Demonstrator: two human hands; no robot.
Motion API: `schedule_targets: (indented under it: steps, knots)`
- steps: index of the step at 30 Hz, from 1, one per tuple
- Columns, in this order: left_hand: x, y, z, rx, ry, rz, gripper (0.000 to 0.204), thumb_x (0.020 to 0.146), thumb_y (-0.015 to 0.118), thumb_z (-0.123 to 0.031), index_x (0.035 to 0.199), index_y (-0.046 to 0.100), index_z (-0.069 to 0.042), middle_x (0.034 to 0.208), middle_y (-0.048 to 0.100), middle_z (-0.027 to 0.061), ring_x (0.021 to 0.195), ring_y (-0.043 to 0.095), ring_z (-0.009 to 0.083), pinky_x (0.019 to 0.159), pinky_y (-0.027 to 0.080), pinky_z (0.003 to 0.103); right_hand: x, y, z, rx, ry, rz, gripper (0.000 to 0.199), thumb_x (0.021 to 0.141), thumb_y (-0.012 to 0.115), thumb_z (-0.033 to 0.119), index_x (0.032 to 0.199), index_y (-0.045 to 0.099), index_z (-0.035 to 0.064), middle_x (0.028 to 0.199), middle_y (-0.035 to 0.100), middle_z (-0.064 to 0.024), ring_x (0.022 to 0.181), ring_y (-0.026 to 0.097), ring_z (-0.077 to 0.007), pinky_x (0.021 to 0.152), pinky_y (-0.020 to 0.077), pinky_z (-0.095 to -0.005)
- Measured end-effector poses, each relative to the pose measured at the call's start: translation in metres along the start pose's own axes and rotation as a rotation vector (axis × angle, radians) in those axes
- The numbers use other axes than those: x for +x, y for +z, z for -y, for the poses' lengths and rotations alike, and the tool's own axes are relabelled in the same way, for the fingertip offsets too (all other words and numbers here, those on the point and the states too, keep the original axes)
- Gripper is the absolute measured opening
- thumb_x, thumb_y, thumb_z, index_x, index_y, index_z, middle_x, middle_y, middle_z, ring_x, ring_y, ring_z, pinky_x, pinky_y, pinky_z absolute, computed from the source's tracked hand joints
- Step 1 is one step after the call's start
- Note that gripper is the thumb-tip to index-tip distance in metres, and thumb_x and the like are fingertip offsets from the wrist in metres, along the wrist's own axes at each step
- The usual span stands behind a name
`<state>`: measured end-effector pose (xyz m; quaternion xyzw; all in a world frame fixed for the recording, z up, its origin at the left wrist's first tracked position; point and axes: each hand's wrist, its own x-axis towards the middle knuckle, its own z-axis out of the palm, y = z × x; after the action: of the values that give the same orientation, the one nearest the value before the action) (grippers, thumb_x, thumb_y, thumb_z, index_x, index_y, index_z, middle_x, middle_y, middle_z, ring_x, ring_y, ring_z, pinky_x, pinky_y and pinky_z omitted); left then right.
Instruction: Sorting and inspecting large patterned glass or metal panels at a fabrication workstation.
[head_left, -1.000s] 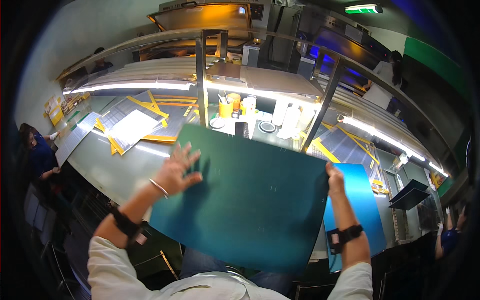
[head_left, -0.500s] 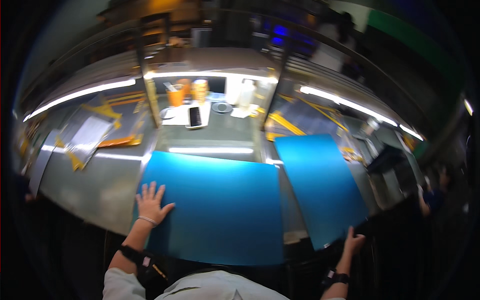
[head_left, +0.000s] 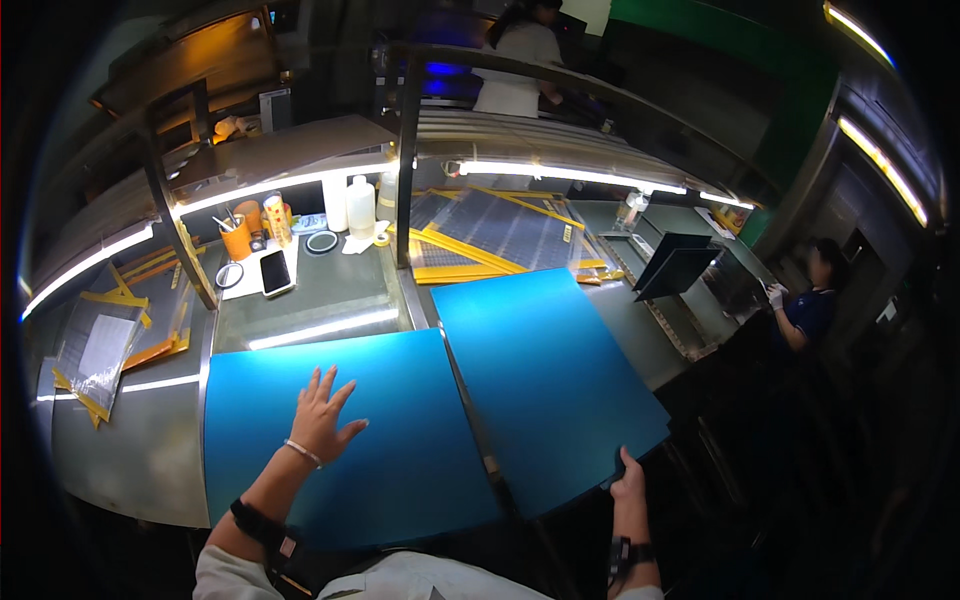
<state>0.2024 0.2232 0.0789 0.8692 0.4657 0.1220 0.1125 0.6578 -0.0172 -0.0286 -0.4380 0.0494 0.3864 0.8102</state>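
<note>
- Blue sheets, head view: two large flat blue sheets lie side by side on the grey metal workbench (head_left: 150,440), both reaching its near edge. The left blue sheet (head_left: 400,470) sits square to that edge; the right blue sheet (head_left: 545,385) is turned, its long axis running from the near edge away and slightly left, its near right corner hanging past the bench edge.
- Left hand (head_left: 322,420): fingers spread wide and flat, palm down on the left blue sheet near its middle, gripping nothing, only pressing.
- Right hand (head_left: 630,482): at the overhanging near corner of the right blue sheet, thumb up against its edge; the other fingers are hidden beneath, so whether they pinch it I cannot tell.
- Key relation: the right sheet stretches up and left from the right hand, which is much the nearer to it; the two sheets almost touch along their inner edges.
- Far side of the bench: an orange cup (head_left: 236,240) of tools, a phone (head_left: 275,272), a white bottle (head_left: 360,206), and yellow-framed mesh screens (head_left: 500,232).
- Another person (head_left: 805,310) stands well off to the right.
</note>
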Motion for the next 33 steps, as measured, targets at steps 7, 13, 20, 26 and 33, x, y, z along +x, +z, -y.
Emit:
schedule_targets:
  steps: [7, 13, 20, 26, 33]
  knots:
    - [0.037, 0.026, -0.087, -0.155, 0.229, 0.083, 0.054, 0.079, 0.064, -0.039, 0.121, 0.052, -0.008, 0.127, 0.047, 0.0179, 0.122, 0.040, 0.0360, 0.097, 0.038, 0.041, 0.037, 0.005, 0.018, -0.181, -0.218, -0.091, 0.028, 0.080, 0.061, 0.001, 0.106, 0.055, -0.0061, 0.105, 0.058, -0.0126, 0.094, 0.057, -0.0264, 0.084, 0.0468, -0.0381]
    - [-0.005, 0.116, -0.210, -1.247, -0.611, 1.070, 0.062, 0.085, 0.059, -0.041, 0.127, 0.040, 0.001, 0.107, 0.059, 0.0227, 0.084, 0.063, 0.0338, 0.075, 0.052, 0.040, 0.051, 0.004, 0.020, -0.142, -0.126, -0.171, 0.028, 0.081, 0.061, 0.003, 0.107, 0.055, -0.0040, 0.104, 0.057, -0.0117, 0.094, 0.057, -0.0269, 0.085, 0.0463, -0.0384]
    - [0.013, 0.130, -0.246, -1.474, -0.708, 0.889, 0.034, 0.087, 0.058, -0.030, 0.102, 0.050, -0.001, 0.083, 0.063, 0.0177, 0.068, 0.066, 0.0301, 0.055, 0.054, 0.038, 0.028, -0.007, 0.029, -0.345, -0.008, -0.139, 0.057, 0.079, 0.064, 0.046, 0.105, 0.052, -0.0036, 0.096, 0.057, -0.0112, 0.084, 0.058, -0.0222, 0.069, 0.0506, -0.0367]
    - [0.063, 0.033, -0.232, -1.654, -0.322, 0.756, 0.036, 0.084, 0.063, -0.024, 0.084, 0.051, 0.009, 0.068, 0.061, 0.0222, 0.059, 0.066, 0.0275, 0.050, 0.055, 0.032, -0.008, 0.017, 0.096, -0.613, -0.297, -0.163, 0.083, 0.072, 0.050, 0.073, 0.099, 0.056, -0.0056, 0.085, 0.061, -0.0129, 0.075, 0.060, -0.0193, 0.065, 0.0515, -0.0323]
    - [0.022, 0.035, -0.222, -1.500, -0.238, 0.792, 0.040, 0.085, 0.062, -0.031, 0.080, 0.055, 0.009, 0.066, 0.063, 0.0186, 0.062, 0.066, 0.0255, 0.054, 0.056, 0.031, -0.005, 0.078, 0.100, 0.060, -0.009, 0.542, 0.043, 0.087, 0.053, 0.029, 0.115, 0.046, -0.0036, 0.112, 0.051, -0.0158, 0.099, 0.054, -0.0287, 0.087, 0.0448, -0.0423]
